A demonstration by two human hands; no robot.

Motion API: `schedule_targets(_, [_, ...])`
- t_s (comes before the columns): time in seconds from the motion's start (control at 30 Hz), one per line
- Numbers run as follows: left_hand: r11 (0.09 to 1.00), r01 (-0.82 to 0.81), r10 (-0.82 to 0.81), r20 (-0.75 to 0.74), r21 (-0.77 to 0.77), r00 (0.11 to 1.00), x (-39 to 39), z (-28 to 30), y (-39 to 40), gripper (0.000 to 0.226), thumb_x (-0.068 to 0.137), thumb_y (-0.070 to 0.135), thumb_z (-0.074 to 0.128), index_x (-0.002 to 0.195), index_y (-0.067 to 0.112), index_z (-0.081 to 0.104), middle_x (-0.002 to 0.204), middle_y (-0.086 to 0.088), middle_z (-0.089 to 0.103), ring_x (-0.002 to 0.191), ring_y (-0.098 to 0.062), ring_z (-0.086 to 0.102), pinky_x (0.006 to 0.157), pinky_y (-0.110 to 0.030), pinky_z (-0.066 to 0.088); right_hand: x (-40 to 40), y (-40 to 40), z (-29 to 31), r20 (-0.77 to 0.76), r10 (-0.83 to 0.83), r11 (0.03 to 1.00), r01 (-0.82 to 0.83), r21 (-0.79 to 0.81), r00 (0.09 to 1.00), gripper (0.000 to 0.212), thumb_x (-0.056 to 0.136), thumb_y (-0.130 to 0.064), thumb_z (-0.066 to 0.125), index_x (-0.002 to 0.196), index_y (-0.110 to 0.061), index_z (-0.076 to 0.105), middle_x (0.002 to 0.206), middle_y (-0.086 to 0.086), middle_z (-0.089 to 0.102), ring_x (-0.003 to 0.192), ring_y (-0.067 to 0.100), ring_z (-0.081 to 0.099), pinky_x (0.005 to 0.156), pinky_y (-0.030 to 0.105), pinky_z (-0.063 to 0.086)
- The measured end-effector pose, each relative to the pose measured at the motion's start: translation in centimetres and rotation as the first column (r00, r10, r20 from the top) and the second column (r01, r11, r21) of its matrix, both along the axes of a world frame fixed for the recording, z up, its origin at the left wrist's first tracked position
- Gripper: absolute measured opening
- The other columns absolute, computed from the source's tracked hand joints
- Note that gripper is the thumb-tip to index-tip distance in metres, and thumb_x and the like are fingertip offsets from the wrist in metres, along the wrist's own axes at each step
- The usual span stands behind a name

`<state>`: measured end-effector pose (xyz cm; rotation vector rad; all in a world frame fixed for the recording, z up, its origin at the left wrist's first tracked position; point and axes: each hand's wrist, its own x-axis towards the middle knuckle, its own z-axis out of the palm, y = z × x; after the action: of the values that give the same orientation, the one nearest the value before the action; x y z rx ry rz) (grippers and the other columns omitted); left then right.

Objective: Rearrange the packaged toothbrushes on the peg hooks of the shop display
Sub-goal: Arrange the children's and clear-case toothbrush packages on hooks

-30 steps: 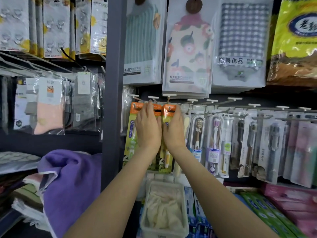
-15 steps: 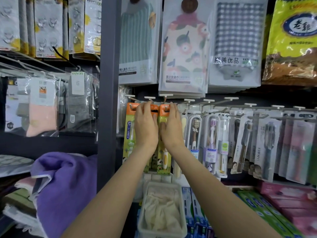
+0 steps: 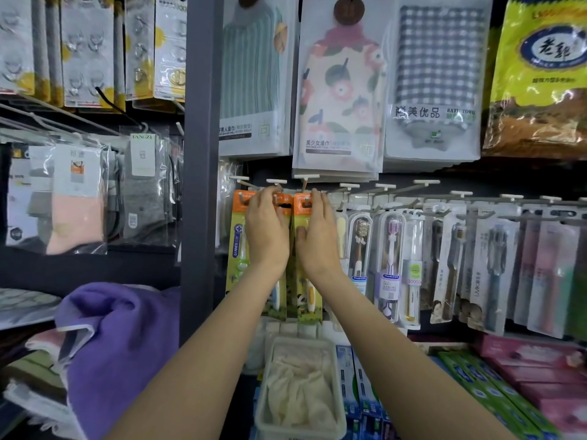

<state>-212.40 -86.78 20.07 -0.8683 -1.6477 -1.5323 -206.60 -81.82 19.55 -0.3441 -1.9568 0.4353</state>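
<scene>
A grey upright post [image 3: 200,173] divides the dark shop shelving. Left of the post hang packaged socks [image 3: 76,198] above folded purple towels [image 3: 124,344]; right of it, bagged towels [image 3: 340,90] hang high.

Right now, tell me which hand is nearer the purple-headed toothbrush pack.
Right. The right hand rests on an orange-topped pack, a few hooks left of the purple-headed toothbrush pack; the left hand is farther left.
</scene>
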Motion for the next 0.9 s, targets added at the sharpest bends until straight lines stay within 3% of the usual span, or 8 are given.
schedule_targets(0.2, [0.999,-0.022,0.021,0.009,0.03,1.0,0.7,-0.3,-0.3,0.03,0.091,0.001,0.047,0.119,0.009,0.053,0.12,-0.005,0.055,0.111,-0.017,0.051,0.091,-0.018,0.036,-0.2,-0.2,-0.2,-0.053,0.029,0.999,-0.031,-0.036,0.998,0.066,0.088,0.009,0.041,0.146,-0.008,0.015,0.152,0.011,0.016,0.14,0.021,0.019,0.105,0.02,0.02])
schedule_targets(0.37, [0.997,0.03,-0.027,-0.038,0.076,0.999,0.9,-2.0,-1.6,0.037,0.089,-0.005,0.045,0.123,0.006,0.051,0.126,-0.008,0.049,0.11,-0.009,0.047,0.094,-0.007,0.032,-0.3,-0.5,-1.9,-0.152,0.069,0.995,-0.079,-0.064,0.986,0.067,0.087,0.008,0.047,0.145,-0.005,0.017,0.151,0.012,0.02,0.14,0.024,0.021,0.114,0.034,0.023])
schedule_targets(0.43, [0.994,0.03,-0.025,-0.047,0.103,0.999,0.7,-3.1,-2.3,0.037,0.089,-0.004,0.046,0.124,0.007,0.05,0.126,-0.007,0.046,0.112,-0.014,0.049,0.098,-0.017,0.038,-0.2,-0.5,-2.9,-0.15,0.083,0.993,-0.095,-0.077,0.985,0.068,0.087,0.008,0.049,0.146,-0.004,0.016,0.152,0.012,0.018,0.142,0.023,0.016,0.116,0.025,0.012])
schedule_targets(0.53, [0.992,-0.042,0.044,-0.016,0.117,0.999,0.0,-5.0,-3.0,0.044,0.088,-0.006,0.047,0.13,0.006,0.045,0.135,-0.01,0.043,0.125,-0.018,0.041,0.101,-0.006,0.021,-0.1,-0.5,-4.0,-0.111,0.104,0.99,-0.113,-0.084,0.988,0.07,0.089,0.002,0.053,0.146,-0.003,0.012,0.154,0.011,0.012,0.142,0.017,0.008,0.102,0.004,0.0])
schedule_targets(0.67, [0.997,0.0,-0.012,0.155,0.074,0.988,-0.8,-5.7,-2.9,0.055,0.094,-0.001,0.039,0.146,0.01,0.022,0.152,-0.008,0.022,0.139,-0.013,0.019,0.095,0.005,0.001,-0.7,-0.3,-3.0,-0.154,0.092,0.989,-0.108,-0.097,0.984,0.076,0.09,-0.005,0.056,0.147,-0.005,0.007,0.155,0.009,0.011,0.143,0.016,0.006,0.099,-0.002,-0.002])
schedule_targets(0.73, [0.999,0.002,-0.009,0.16,0.04,0.987,-1.1,-5.2,-2.8,0.06,0.095,0.001,0.039,0.148,0.016,0.016,0.154,-0.005,0.017,0.14,-0.012,0.014,0.101,-0.001,0.003,-0.9,-0.2,-2.0,-0.167,0.089,0.992,-0.101,-0.07,0.982,0.074,0.09,-0.004,0.055,0.147,-0.006,0.008,0.154,0.011,0.014,0.143,0.018,0.008,0.107,0.009,0.004])
schedule_targets(0.8, [1.0,0.024,-0.026,0.166,0.014,0.986,-1.7,-4.6,-2.6,0.065,0.094,0.004,0.044,0.148,0.02,0.013,0.154,-0.004,0.02,0.141,-0.016,0.019,0.115,-0.024,0.013,-1.0,-0.1,-1.3,-0.135,0.099,0.992,-0.108,-0.062,0.986,0.075,0.089,-0.001,0.054,0.148,-0.009,0.007,0.155,0.01,0.011,0.144,0.019,0.007,0.112,0.02,0.008])
schedule_targets(0.9, [0.998,0.059,-0.059,0.241,0.007,0.969,-2.0,-3.5,-2.3,0.069,0.092,0.008,0.05,0.147,0.028,0.013,0.15,-0.002,0.03,0.134,-0.022,0.035,0.108,-0.049,0.033,-1.1,-0.1,-0.9,-0.097,0.069,0.993,-0.077,-0.089,0.993,0.08,0.087,0.004,0.054,0.148,-0.013,0.006,0.156,0.008,0.009,0.144,0.019,0.006,0.114,0.026,0.014])
